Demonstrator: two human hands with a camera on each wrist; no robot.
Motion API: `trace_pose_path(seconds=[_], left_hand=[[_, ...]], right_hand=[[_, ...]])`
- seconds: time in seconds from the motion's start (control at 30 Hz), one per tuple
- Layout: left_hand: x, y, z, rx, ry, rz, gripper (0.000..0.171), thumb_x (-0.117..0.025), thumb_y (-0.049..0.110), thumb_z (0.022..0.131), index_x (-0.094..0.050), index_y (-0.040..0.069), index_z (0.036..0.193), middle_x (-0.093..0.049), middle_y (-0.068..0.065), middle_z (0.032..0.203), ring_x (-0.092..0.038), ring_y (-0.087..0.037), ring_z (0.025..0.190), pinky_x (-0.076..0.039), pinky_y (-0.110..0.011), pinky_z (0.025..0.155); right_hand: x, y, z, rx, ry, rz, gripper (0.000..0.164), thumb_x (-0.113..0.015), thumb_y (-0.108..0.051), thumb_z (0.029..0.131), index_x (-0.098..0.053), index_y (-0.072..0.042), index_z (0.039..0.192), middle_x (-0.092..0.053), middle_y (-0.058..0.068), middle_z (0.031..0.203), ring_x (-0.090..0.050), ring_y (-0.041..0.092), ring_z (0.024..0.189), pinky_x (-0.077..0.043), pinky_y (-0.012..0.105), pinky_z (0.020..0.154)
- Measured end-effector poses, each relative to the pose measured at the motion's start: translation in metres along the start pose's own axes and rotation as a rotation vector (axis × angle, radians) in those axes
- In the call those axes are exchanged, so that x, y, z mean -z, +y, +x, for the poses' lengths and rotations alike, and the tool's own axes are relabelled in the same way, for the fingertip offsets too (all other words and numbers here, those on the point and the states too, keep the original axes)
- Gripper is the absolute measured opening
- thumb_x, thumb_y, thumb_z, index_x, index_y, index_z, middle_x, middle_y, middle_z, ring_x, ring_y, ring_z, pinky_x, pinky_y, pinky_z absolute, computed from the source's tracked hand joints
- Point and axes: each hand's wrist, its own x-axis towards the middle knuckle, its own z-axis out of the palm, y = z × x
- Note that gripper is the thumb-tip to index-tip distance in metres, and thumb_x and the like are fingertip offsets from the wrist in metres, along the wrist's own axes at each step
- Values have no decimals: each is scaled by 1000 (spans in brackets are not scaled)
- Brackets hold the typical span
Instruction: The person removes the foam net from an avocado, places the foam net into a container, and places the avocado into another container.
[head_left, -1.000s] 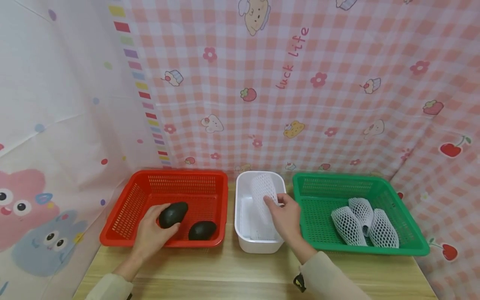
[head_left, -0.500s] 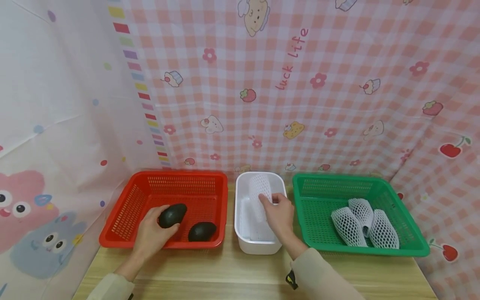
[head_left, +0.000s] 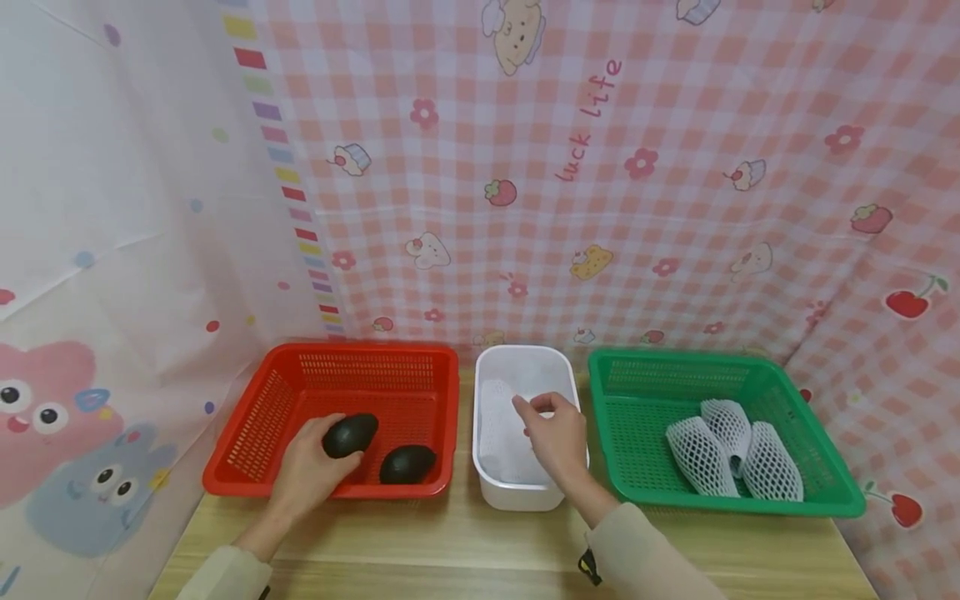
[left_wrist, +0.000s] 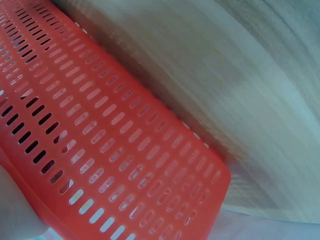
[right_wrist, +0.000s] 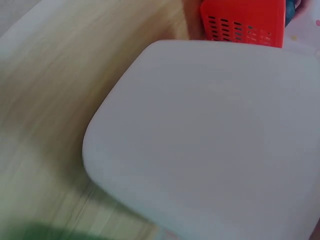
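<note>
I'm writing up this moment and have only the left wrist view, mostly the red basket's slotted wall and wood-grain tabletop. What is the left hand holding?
Observer: The head view shows a dark avocado in the left hand.

Operator: Is it the only avocado in sight?

Observer: No, a second avocado lies loose in the red basket, near its front right corner.

Operator: And where is the right hand?

Observer: The right hand is over the white plastic container; whether its fingers touch the foam net there, I can't tell.
</note>
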Motion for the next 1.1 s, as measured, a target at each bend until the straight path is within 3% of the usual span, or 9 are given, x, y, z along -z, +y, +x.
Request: trace_pose_path(seconds=[0.2,0.43,0.67,0.87,1.1], left_hand=[[2,4,3,26,-62,38,65,-86,17,83,-61,-3,139,-64,-24,129,-63,-39,112,-52,-59,95],[2,6,9,34,-142,115,67,-86,19,80,-62,-4,139,-66,-23,121,-66,-38,106,-55,-56,89],[2,8,11,64,-184,132,64,-88,16,78,-64,-8,132,-67,-26,120,-66,-40,107,-55,-57,90],[2,10,13,97,-221,138,62,-88,14,78,-64,-10,129,-68,-29,122,-68,-40,106,-57,-55,88],[2,9,14,123,-249,144,61,-87,15,78,-64,-10,129,-70,-27,118,-70,-35,98,-58,-51,82]], right_hand=[[19,2,2,136,12,-137,29,-80,-36,92,-75,-8,100,-73,7,86,-66,17,72,-51,34,63],[51,5,14,204,62,-241,35,-77,-39,94,-75,-7,109,-74,8,95,-70,23,83,-52,40,72],[85,17,25,267,85,-279,39,-74,-41,97,-72,-7,115,-73,11,107,-71,28,89,-53,43,73],[114,29,30,297,84,-347,46,-71,-44,98,-69,-6,124,-71,15,117,-71,33,95,-54,51,77],[142,40,32,239,31,-432,63,-69,-50,98,-59,-3,139,-62,24,133,-62,42,116,-48,61,89]])
